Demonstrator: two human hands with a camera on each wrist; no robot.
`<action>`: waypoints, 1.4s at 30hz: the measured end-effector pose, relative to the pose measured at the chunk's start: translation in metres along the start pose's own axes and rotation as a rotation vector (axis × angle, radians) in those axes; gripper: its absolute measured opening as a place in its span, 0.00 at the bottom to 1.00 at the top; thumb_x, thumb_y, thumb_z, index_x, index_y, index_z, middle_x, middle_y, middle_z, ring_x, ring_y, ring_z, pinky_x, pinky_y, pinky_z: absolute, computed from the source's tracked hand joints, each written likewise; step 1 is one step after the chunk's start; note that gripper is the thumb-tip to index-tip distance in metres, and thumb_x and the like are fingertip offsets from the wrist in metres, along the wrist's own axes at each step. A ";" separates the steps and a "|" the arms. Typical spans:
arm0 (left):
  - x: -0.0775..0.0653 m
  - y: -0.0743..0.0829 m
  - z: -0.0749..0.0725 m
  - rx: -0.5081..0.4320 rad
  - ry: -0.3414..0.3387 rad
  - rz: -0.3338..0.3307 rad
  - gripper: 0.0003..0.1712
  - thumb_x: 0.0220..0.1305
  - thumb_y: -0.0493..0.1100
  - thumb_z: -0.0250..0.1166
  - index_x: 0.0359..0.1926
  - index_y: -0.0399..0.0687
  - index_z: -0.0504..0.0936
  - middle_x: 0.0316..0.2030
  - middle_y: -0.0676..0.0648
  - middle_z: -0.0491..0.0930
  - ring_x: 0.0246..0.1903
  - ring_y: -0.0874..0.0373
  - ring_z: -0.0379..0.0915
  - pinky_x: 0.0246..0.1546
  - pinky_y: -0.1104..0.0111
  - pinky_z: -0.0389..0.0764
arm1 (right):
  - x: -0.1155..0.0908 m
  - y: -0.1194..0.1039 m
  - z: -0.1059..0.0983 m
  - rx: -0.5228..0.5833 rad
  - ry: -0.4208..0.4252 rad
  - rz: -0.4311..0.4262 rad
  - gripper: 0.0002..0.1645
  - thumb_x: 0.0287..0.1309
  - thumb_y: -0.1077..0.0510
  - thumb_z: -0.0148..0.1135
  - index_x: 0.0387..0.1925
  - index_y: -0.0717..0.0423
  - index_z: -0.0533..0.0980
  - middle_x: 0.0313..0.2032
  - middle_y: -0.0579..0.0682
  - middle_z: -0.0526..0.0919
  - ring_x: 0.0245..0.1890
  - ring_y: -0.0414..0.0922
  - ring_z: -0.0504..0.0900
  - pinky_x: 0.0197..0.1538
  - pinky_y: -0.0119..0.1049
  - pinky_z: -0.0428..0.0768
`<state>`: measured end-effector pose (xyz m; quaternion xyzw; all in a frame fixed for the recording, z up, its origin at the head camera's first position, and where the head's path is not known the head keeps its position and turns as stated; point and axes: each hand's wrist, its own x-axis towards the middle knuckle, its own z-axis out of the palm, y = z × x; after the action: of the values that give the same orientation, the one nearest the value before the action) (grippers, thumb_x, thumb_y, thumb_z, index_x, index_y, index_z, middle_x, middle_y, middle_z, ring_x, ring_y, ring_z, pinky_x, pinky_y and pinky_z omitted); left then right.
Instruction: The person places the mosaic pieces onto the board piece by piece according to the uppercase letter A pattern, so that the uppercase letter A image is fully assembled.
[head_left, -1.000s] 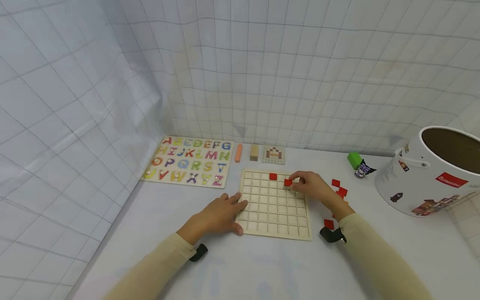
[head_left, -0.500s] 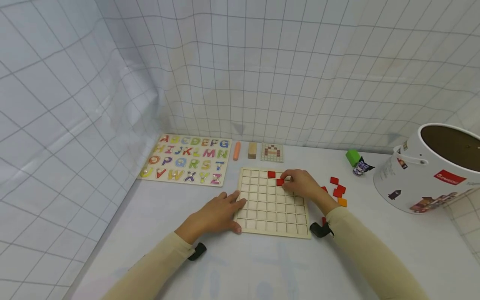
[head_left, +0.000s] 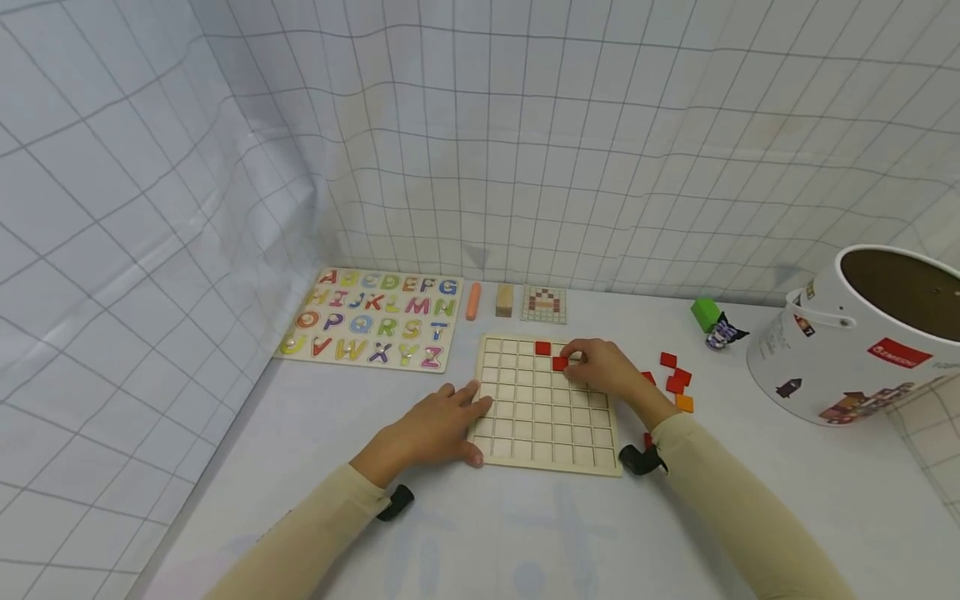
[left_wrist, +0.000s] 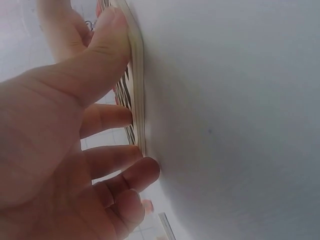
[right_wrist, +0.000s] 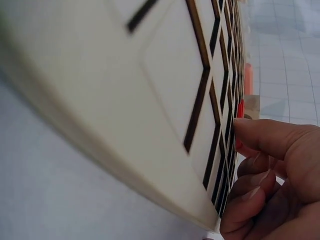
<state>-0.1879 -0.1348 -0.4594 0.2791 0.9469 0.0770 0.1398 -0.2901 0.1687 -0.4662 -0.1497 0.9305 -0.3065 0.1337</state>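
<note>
A pale wooden grid board (head_left: 524, 429) lies flat on the white table in the head view. One red square tile (head_left: 543, 348) sits in its top row. My right hand (head_left: 602, 368) pinches a second red tile (head_left: 560, 364) at the row below, one column to the right; whether that tile lies fully in its cell cannot be told. My left hand (head_left: 437, 429) rests along the board's left edge with its fingers spread. In the left wrist view, the thumb (left_wrist: 107, 50) touches the board's rim. A small card with a coloured grid pattern (head_left: 545, 305) lies behind the board.
Loose red tiles (head_left: 668, 360) and an orange tile (head_left: 684, 403) lie right of the board. Farther right stand a green block (head_left: 705, 315), a small figure (head_left: 723, 333) and a white bucket (head_left: 780, 375). An alphabet puzzle (head_left: 382, 321), orange stick (head_left: 473, 301) and wooden block (head_left: 504, 300) are behind.
My right hand has carried its red tile slightly left, to just below and right of the first tile, and then stays there. My left hand keeps its place on the board's edge.
</note>
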 end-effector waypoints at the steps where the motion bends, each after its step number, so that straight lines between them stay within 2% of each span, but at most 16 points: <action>1: 0.000 0.000 0.000 0.001 0.002 0.002 0.52 0.55 0.65 0.73 0.76 0.50 0.66 0.77 0.38 0.57 0.64 0.43 0.66 0.64 0.51 0.71 | 0.000 0.000 -0.001 0.002 0.001 0.001 0.21 0.64 0.56 0.65 0.58 0.53 0.79 0.30 0.51 0.78 0.30 0.46 0.72 0.33 0.38 0.71; 4: 0.000 0.000 0.000 0.000 0.004 0.006 0.52 0.55 0.65 0.74 0.76 0.50 0.66 0.77 0.38 0.58 0.64 0.43 0.66 0.64 0.51 0.71 | -0.006 0.003 -0.011 0.044 0.007 0.016 0.24 0.65 0.54 0.65 0.62 0.52 0.76 0.32 0.52 0.78 0.28 0.46 0.73 0.30 0.38 0.72; 7: 0.000 -0.001 0.001 -0.002 0.002 0.008 0.53 0.55 0.65 0.74 0.76 0.49 0.66 0.77 0.37 0.58 0.64 0.42 0.66 0.63 0.51 0.71 | -0.017 0.018 -0.029 0.112 0.030 0.031 0.27 0.67 0.51 0.65 0.65 0.51 0.74 0.35 0.54 0.78 0.25 0.49 0.73 0.27 0.38 0.73; 10: -0.001 -0.002 0.002 -0.001 0.008 0.014 0.52 0.54 0.64 0.74 0.75 0.48 0.67 0.77 0.36 0.58 0.63 0.42 0.67 0.62 0.52 0.72 | -0.033 0.046 -0.051 0.144 0.076 0.056 0.28 0.69 0.50 0.64 0.66 0.53 0.72 0.39 0.57 0.78 0.28 0.52 0.74 0.29 0.40 0.76; 16: -0.002 0.000 0.002 0.006 0.014 0.013 0.52 0.54 0.64 0.74 0.75 0.48 0.67 0.76 0.36 0.59 0.64 0.42 0.67 0.62 0.52 0.72 | -0.065 0.102 -0.081 0.154 0.163 0.191 0.32 0.70 0.48 0.63 0.68 0.58 0.70 0.47 0.60 0.75 0.39 0.53 0.75 0.38 0.39 0.77; 23: -0.003 0.002 0.000 0.019 0.022 0.020 0.52 0.54 0.65 0.73 0.75 0.46 0.67 0.75 0.36 0.61 0.64 0.40 0.67 0.62 0.50 0.72 | -0.087 0.138 -0.089 0.221 0.141 0.289 0.31 0.71 0.49 0.61 0.68 0.60 0.70 0.39 0.57 0.73 0.35 0.50 0.72 0.34 0.35 0.73; 25: -0.003 0.002 -0.001 0.025 0.027 0.025 0.52 0.55 0.65 0.73 0.75 0.46 0.67 0.75 0.36 0.61 0.64 0.40 0.67 0.62 0.50 0.72 | -0.088 0.142 -0.088 0.234 0.134 0.303 0.31 0.71 0.48 0.61 0.68 0.60 0.71 0.38 0.57 0.73 0.36 0.50 0.73 0.36 0.36 0.74; 32: -0.004 0.001 -0.003 0.011 0.025 0.026 0.52 0.56 0.64 0.73 0.75 0.46 0.67 0.75 0.35 0.60 0.64 0.40 0.67 0.62 0.49 0.72 | -0.073 0.137 -0.088 0.202 0.128 0.261 0.32 0.72 0.45 0.59 0.68 0.58 0.71 0.53 0.61 0.77 0.50 0.55 0.71 0.47 0.39 0.73; 35: -0.003 0.001 -0.002 0.011 0.019 0.027 0.52 0.56 0.64 0.72 0.75 0.46 0.66 0.76 0.35 0.60 0.64 0.41 0.67 0.62 0.49 0.72 | -0.062 0.131 -0.083 0.196 0.124 0.254 0.32 0.69 0.48 0.64 0.67 0.60 0.71 0.53 0.63 0.76 0.50 0.55 0.72 0.48 0.38 0.75; 42: -0.003 0.001 -0.001 0.026 0.018 0.033 0.52 0.56 0.65 0.72 0.75 0.47 0.66 0.76 0.36 0.60 0.65 0.41 0.67 0.62 0.49 0.72 | -0.046 0.121 -0.073 0.131 0.155 0.266 0.27 0.65 0.55 0.68 0.61 0.64 0.75 0.50 0.64 0.76 0.44 0.54 0.75 0.41 0.32 0.79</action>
<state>-0.1857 -0.1357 -0.4575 0.2959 0.9443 0.0694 0.1262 -0.2966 0.3174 -0.4760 0.0079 0.9277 -0.3566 0.1105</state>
